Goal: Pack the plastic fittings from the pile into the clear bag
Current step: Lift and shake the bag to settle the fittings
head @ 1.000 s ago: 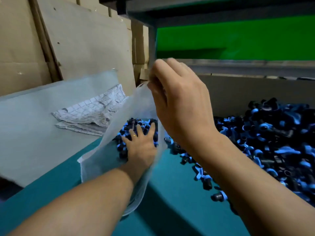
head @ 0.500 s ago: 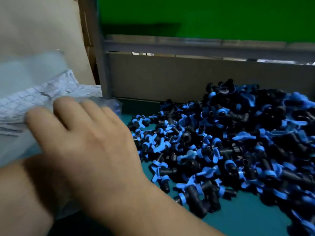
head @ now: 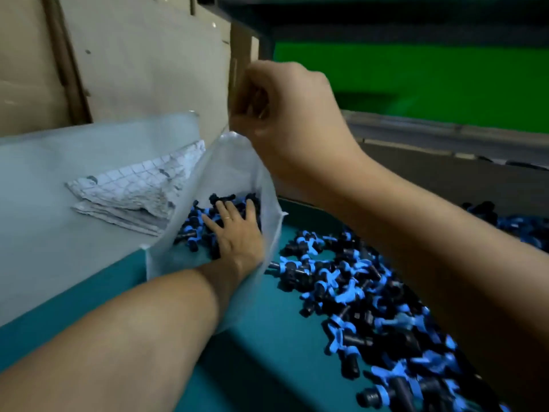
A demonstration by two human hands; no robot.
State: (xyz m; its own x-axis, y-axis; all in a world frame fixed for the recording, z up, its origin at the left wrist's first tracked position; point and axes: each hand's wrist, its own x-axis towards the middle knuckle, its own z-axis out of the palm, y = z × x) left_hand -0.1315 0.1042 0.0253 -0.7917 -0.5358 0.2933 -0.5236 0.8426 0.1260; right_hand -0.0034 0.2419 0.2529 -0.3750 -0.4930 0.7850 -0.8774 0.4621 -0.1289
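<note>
A clear plastic bag (head: pixel 234 171) lies open on the teal table, its mouth held up. My right hand (head: pixel 285 114) pinches the bag's top edge and lifts it. My left hand (head: pixel 234 230) is inside the bag, fingers spread flat on the black and blue fittings (head: pixel 194 230) lying in it. The main pile of black and blue plastic fittings (head: pixel 365 295) spreads over the table to the right of the bag, partly hidden behind my right forearm.
A folded checked cloth (head: pixel 133 188) lies on a pale sheet (head: pixel 59 209) left of the bag. Cardboard panels (head: pixel 142 63) stand behind. A low cardboard wall (head: pixel 445 176) borders the table's far side, with a green surface (head: pixel 430 78) beyond it.
Half a second ago the view had swung right onto the pile with my right hand low over the bag. Now it is back on the bag, and my right hand holds its edge up high.
</note>
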